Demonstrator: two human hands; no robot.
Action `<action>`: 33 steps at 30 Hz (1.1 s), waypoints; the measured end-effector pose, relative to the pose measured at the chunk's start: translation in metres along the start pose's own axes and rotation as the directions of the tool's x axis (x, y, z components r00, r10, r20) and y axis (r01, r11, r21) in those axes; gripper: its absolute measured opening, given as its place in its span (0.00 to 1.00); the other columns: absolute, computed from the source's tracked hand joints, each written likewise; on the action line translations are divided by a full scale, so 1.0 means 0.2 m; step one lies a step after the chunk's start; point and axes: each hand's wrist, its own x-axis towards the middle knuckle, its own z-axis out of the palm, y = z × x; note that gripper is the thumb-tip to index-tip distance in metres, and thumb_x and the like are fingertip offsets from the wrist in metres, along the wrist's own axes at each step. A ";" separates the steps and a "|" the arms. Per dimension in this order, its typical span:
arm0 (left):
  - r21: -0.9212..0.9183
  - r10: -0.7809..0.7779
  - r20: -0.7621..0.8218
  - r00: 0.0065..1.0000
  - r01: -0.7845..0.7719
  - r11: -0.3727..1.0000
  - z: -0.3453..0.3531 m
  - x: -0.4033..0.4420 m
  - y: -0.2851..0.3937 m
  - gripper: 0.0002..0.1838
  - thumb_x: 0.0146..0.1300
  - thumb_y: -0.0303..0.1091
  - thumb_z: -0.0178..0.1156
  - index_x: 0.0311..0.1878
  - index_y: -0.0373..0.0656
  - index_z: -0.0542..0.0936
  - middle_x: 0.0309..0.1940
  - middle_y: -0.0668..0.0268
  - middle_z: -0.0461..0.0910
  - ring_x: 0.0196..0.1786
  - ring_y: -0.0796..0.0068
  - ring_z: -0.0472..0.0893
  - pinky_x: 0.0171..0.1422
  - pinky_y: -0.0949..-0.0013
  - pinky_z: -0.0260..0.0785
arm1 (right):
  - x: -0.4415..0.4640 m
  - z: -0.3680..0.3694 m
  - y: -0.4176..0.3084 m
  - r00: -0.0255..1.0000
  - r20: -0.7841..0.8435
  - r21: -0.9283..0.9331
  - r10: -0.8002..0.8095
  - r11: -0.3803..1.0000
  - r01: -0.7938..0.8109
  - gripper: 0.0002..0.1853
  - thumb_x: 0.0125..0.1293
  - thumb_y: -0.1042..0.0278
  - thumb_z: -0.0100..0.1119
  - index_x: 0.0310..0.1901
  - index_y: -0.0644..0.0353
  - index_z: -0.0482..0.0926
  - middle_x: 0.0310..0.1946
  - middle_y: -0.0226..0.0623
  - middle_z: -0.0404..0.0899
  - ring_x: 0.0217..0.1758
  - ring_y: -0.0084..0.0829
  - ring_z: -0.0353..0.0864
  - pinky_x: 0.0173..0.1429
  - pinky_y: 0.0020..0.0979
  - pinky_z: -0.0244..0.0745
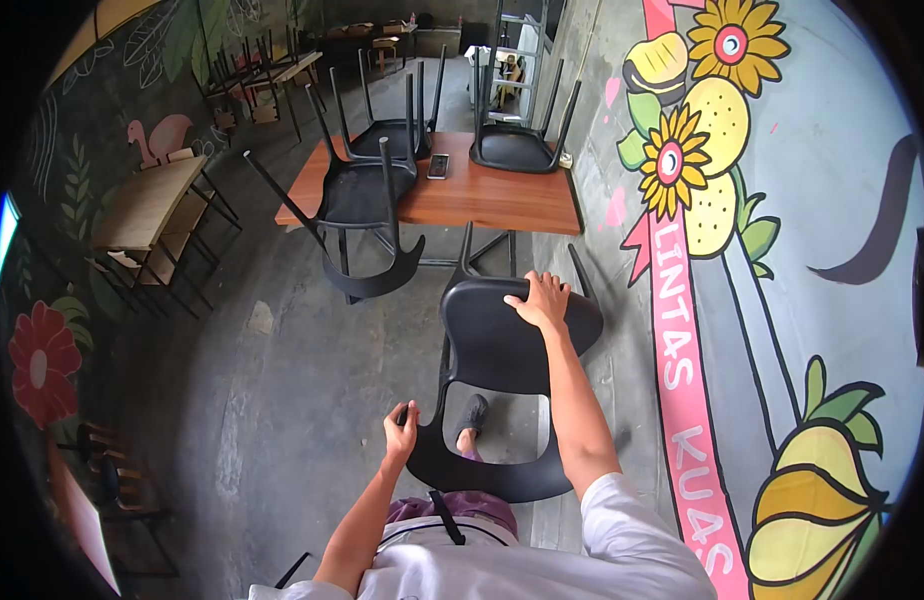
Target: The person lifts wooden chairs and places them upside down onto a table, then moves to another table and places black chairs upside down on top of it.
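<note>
A black chair (497, 345) is tilted in front of my body, its curved backrest nearest my waist and its legs pointing away toward the table. My left hand (402, 432) is closed on the left edge of the backrest. The right hand (542, 300) lies on the far part of the seat with its fingers spread over the edge. Beyond the chair stands a reddish-brown table (482, 205). Upturned black chairs rest on it, one at the left front (367, 192) and one at the right (517, 147). A phone (438, 166) lies between them.
A painted wall (832, 200) runs along the right. To the left stands a light wooden table (147, 205) with benches. More tables with stacked chairs (267, 75) and a metal ladder (522, 60) are at the back. My shoe (474, 412) shows through the backrest opening.
</note>
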 end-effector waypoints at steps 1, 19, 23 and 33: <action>-0.005 0.007 -0.002 1.000 -0.007 1.000 -0.01 -0.01 0.01 0.21 0.74 0.41 0.56 0.27 0.36 0.75 0.19 0.71 0.71 0.25 0.83 0.69 0.30 0.72 0.60 | -0.01 -0.04 0.00 1.000 -0.018 0.018 -0.016 1.000 0.016 0.35 0.51 0.36 0.71 0.56 0.50 0.76 0.53 0.37 0.75 0.63 0.39 0.70 0.66 0.51 0.57; 0.449 -0.328 0.652 0.683 0.000 0.893 -0.47 0.27 0.06 0.37 0.52 0.36 0.75 0.67 0.49 0.72 0.56 0.62 0.80 0.59 0.67 0.77 0.66 0.61 0.69 | -0.33 -0.63 -0.18 0.965 -0.259 0.191 -0.039 0.977 0.091 0.30 0.42 0.42 0.78 0.42 0.53 0.81 0.41 0.33 0.81 0.54 0.36 0.75 0.62 0.48 0.57; 0.671 -0.527 0.729 0.437 -0.307 0.674 -0.34 0.48 0.25 0.47 0.40 0.34 0.79 0.69 0.51 0.71 0.58 0.60 0.80 0.59 0.61 0.79 0.62 0.60 0.72 | -0.41 -0.75 -0.21 0.954 -0.301 0.278 0.004 0.957 0.084 0.28 0.38 0.47 0.81 0.38 0.53 0.82 0.38 0.31 0.83 0.49 0.35 0.77 0.61 0.43 0.58; 0.580 -0.137 0.704 0.697 -0.453 0.678 -0.14 0.92 0.70 0.34 0.58 0.48 0.70 0.65 0.42 0.74 0.59 0.53 0.78 0.62 0.55 0.77 0.64 0.57 0.70 | -0.46 -0.80 -0.10 0.941 -0.336 0.382 0.038 0.919 0.099 0.23 0.36 0.54 0.83 0.33 0.52 0.81 0.30 0.29 0.82 0.40 0.35 0.79 0.54 0.40 0.60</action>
